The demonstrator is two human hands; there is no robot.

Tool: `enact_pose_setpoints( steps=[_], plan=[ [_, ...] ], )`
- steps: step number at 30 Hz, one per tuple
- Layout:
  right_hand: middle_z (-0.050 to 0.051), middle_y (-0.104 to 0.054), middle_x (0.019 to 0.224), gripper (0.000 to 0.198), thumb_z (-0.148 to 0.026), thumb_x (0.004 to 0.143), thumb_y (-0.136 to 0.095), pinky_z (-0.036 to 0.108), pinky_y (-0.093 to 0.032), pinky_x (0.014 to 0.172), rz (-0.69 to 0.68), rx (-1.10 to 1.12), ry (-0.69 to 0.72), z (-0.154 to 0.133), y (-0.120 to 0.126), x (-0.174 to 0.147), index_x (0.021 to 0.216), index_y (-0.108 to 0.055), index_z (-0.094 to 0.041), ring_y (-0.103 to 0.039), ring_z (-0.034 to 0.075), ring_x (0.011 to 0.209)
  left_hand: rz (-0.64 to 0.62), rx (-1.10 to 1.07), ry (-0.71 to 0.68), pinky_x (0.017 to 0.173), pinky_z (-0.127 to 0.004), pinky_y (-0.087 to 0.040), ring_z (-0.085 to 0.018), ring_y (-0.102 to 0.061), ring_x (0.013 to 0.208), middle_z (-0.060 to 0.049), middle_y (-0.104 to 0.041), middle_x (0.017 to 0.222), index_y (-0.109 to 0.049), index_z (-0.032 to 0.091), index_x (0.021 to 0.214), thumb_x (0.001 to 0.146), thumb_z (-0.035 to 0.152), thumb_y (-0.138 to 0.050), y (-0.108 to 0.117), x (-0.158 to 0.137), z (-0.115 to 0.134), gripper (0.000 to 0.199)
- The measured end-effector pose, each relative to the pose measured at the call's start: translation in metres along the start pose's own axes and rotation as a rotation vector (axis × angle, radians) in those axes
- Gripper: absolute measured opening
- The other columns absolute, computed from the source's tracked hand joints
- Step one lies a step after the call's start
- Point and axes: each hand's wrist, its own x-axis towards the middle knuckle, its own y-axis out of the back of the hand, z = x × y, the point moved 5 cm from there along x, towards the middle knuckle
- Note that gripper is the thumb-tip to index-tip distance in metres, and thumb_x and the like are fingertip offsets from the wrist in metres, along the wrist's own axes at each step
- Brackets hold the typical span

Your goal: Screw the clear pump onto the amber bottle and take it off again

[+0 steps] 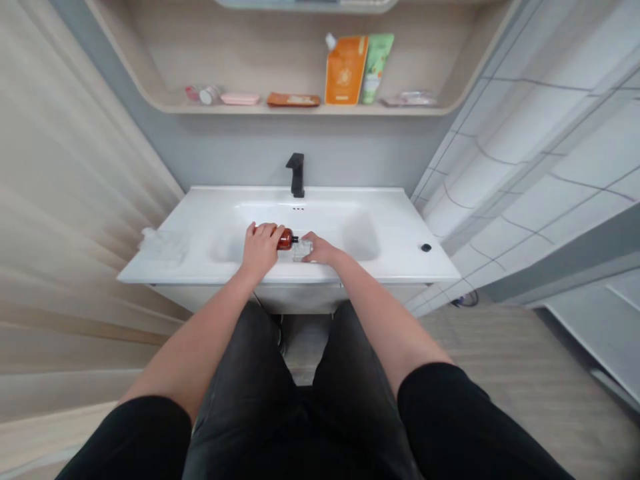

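My left hand is wrapped round an amber bottle, which is tilted on its side with its dark neck pointing right. At that neck is a small clear container, gripped by the fingers of my right hand. The bottle's mouth meets or nearly meets the container's opening; I cannot tell whether they touch. Both hands are over the front part of the white sink basin. Any liquid passing between the two is too small to make out.
A black faucet stands behind the basin. On the counter are a crumpled clear plastic bag at left and a small black cap at right. The shelf above holds an orange pouch, a green tube and small items.
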Motion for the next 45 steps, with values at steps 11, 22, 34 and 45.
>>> enact_pose_setpoints(
  steps=[11, 22, 34, 45],
  plan=[
    [0.003, -0.075, 0.113, 0.083, -0.017, 0.064, -0.091, 0.043, -0.057, 0.107, -0.016, 0.006, -0.003, 0.0003, -0.0018, 0.0006, 0.138, -0.054, -0.023, -0.073, 0.029, 0.111, -0.005, -0.009, 0.003, 0.131, -0.064, -0.025, -0.038, -0.058, 0.14, -0.017, -0.07, 0.145, -0.065, 0.028, 0.151, 0.1, 0.015, -0.048, 0.0009, 0.0003, 0.0006, 0.055],
    [0.004, -0.075, 0.114, 0.082, -0.016, 0.065, -0.091, 0.042, -0.057, 0.107, -0.013, -0.003, -0.007, -0.0012, -0.0011, -0.0006, 0.138, -0.054, -0.022, -0.073, 0.029, 0.11, -0.001, 0.002, 0.003, 0.131, -0.063, -0.026, -0.038, -0.058, 0.139, -0.016, -0.07, 0.146, -0.064, 0.028, 0.151, 0.099, 0.014, -0.048, 0.0022, 0.0001, 0.0016, 0.056],
    [0.003, -0.075, 0.114, 0.08, -0.017, 0.064, -0.091, 0.041, -0.057, 0.106, -0.01, 0.029, 0.03, -0.0002, -0.0008, 0.0001, 0.135, -0.056, -0.022, -0.072, 0.027, 0.109, 0.005, 0.002, 0.0, 0.128, -0.062, -0.03, -0.038, -0.06, 0.137, -0.018, -0.07, 0.145, -0.064, 0.024, 0.15, 0.1, 0.014, -0.047, -0.0004, 0.0005, 0.0, 0.054],
    [0.0, -0.073, 0.113, 0.077, -0.02, 0.062, -0.091, 0.039, -0.057, 0.103, -0.007, 0.111, 0.025, 0.0067, -0.0012, 0.0027, 0.132, -0.058, -0.024, -0.07, 0.025, 0.107, -0.003, -0.015, 0.033, 0.129, -0.06, -0.029, -0.038, -0.063, 0.137, -0.019, -0.072, 0.145, -0.06, 0.021, 0.152, 0.095, 0.018, -0.06, -0.0048, 0.002, -0.0039, 0.057]
  ],
)
